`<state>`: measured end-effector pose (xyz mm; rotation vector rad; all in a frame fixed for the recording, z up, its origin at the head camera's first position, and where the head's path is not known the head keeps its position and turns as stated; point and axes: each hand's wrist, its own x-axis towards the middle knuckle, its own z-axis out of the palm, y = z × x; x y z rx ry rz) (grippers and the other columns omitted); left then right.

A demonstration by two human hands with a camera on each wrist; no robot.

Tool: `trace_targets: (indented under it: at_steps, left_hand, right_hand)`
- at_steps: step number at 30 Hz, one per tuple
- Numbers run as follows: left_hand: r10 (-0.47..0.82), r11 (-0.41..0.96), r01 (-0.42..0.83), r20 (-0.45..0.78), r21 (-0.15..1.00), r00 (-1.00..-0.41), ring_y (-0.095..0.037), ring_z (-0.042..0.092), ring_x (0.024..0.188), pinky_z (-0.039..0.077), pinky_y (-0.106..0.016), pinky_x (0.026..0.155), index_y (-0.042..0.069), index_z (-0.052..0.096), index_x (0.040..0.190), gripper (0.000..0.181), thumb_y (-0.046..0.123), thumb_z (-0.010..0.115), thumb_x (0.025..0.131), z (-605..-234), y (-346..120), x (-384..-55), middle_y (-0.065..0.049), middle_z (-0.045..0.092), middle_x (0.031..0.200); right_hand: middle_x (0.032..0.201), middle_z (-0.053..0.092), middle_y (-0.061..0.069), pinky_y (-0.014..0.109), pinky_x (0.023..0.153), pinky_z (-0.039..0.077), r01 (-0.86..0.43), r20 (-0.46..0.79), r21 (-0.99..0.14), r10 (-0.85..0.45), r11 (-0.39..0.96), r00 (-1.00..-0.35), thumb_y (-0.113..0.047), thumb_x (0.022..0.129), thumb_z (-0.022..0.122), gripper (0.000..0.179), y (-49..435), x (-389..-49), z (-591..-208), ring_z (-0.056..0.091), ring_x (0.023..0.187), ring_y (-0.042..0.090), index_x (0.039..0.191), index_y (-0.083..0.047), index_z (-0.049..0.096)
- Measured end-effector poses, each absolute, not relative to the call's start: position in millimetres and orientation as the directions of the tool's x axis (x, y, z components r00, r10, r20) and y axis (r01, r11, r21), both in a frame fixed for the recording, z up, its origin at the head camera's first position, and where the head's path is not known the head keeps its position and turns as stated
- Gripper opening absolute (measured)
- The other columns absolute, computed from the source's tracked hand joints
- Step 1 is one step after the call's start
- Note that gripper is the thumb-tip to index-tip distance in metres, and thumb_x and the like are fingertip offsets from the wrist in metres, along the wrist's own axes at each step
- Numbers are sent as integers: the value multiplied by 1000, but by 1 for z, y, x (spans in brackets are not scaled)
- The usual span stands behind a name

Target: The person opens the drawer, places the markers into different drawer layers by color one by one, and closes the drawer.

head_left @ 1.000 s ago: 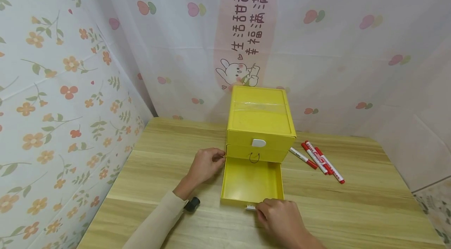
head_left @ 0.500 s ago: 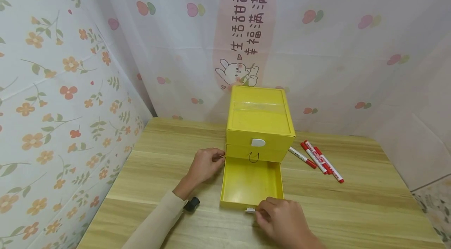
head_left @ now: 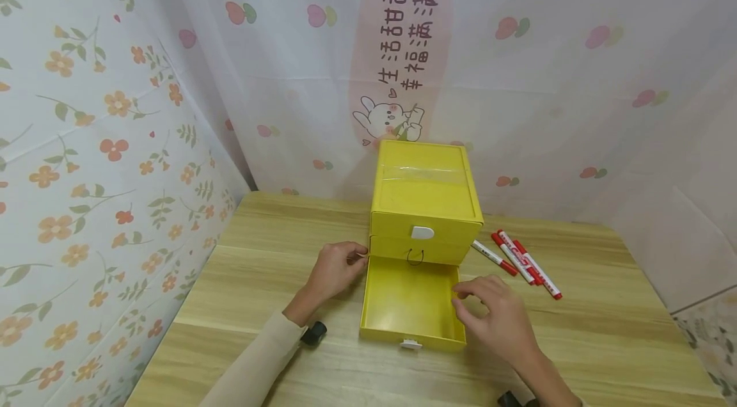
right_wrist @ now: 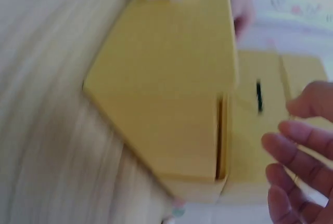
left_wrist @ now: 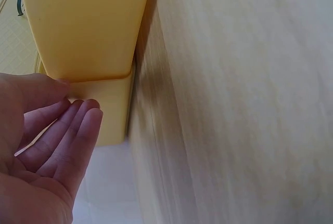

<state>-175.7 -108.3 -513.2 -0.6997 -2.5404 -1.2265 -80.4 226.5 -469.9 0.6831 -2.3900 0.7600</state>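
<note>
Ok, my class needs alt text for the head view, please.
A yellow drawer unit stands on a wooden table, its lowest drawer pulled out. A left hand is at the unit's left edge, a right hand at the drawer's right side; red-and-white markers lie right of the unit.

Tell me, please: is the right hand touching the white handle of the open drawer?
Apart. The head view shows it: the right hand is clear of the white handle, with part of the open drawer visible between them.
</note>
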Motion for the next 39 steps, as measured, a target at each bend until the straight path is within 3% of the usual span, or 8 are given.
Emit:
trace_targets:
  at_steps: [8,13,20,26,30,34,39]
  left_hand:
    - [323,535,529,419,658,-848,-21,81,82,67,-31,73,-3,82,105,10,-3,82,95,-514,-108,-176,-13,83,100]
    - [320,543,529,422,652,-848,-21,81,81,67,-31,72,-3,82,105,10,-2,82,95,-514,-109,-176,-13,83,99]
    - [321,547,524,414,653,-852,-22,81,82,67,-32,72,-3,82,105,10,-3,82,95,-513,-109,-176,-13,83,100]
    - [320,549,519,408,656,-855,-22,81,82,68,-32,73,-3,82,105,10,-2,82,96,-513,-109,-175,-13,83,100]
    - [323,546,520,407,657,-854,-22,81,83,68,-33,73,-3,82,106,10,-2,82,96,-513,-109,-175,-13,82,101]
    - [327,543,521,405,659,-854,-23,81,82,68,-33,73,-4,82,106,10,-3,82,95,-512,-109,-175,-14,82,101]
    - [328,544,517,400,661,-856,-22,81,82,68,-33,73,-3,82,106,10,-2,82,96,-511,-108,-174,-14,82,100]
  right_hand:
    - [116,77,4,17,69,55,-623,659,-344,-292,702,-693,-1,75,93,33,265,-110,-484,67,103,24,104,-11,81]
    - [117,77,10,21,72,56,-592,656,-336,-269,733,-705,-3,75,93,41,284,-130,-495,69,97,29,115,-4,79]
    - [118,76,15,47,74,55,-494,566,-394,-220,775,-795,-8,81,93,50,300,-153,-507,69,92,34,126,0,75]
    - [116,74,16,39,64,51,-443,494,-412,-214,796,-843,-11,86,92,49,308,-174,-513,62,73,28,129,1,73]
    - [114,74,19,45,66,52,-429,458,-399,-229,810,-859,-11,87,92,51,312,-186,-514,66,80,33,132,3,72]
    - [116,74,20,57,75,56,-380,391,-409,-217,830,-895,-12,88,92,54,314,-194,-514,70,94,40,136,2,70]
    - [118,74,22,63,84,55,-323,308,-415,-203,851,-929,-13,89,91,57,317,-200,-514,70,100,43,140,2,67]
